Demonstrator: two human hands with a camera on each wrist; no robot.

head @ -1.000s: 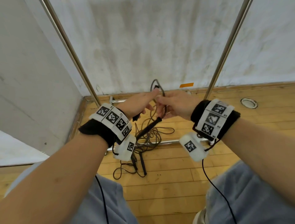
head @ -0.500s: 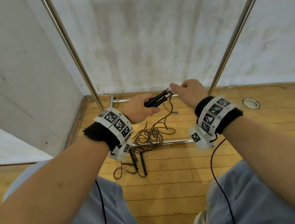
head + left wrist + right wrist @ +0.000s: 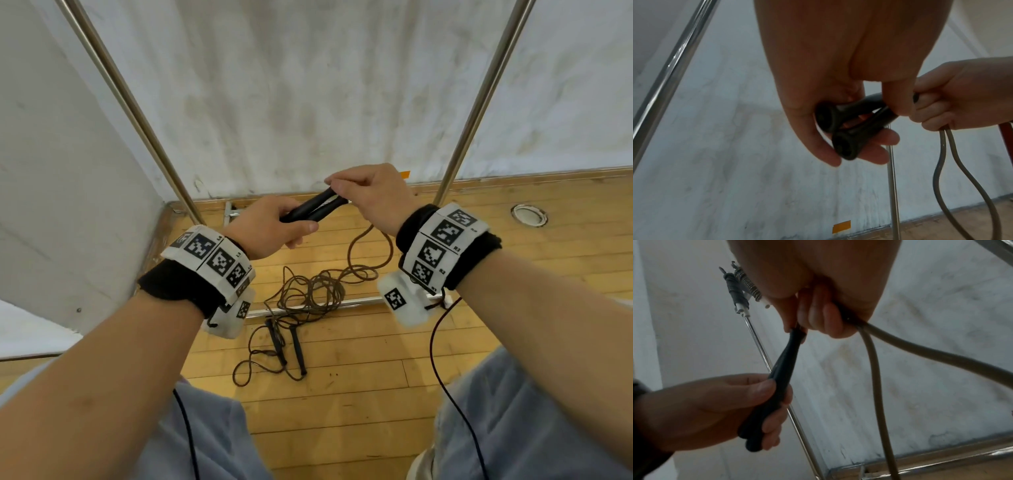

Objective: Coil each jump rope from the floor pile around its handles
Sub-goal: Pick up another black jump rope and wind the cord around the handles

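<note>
Head view: paired black handles (image 3: 313, 209) gripped in left hand (image 3: 270, 228), both rope strands (image 3: 371, 253) pinched at handle tips by right hand (image 3: 371, 197), rest trailing to floor pile (image 3: 317, 289). Likely snag: strands catching in tangle, tugging handles askew.

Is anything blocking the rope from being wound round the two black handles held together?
Nothing visible does. The left hand grips the paired black handles; the right hand holds both strands of brown rope at their far end. The shafts between the hands are bare.
</note>
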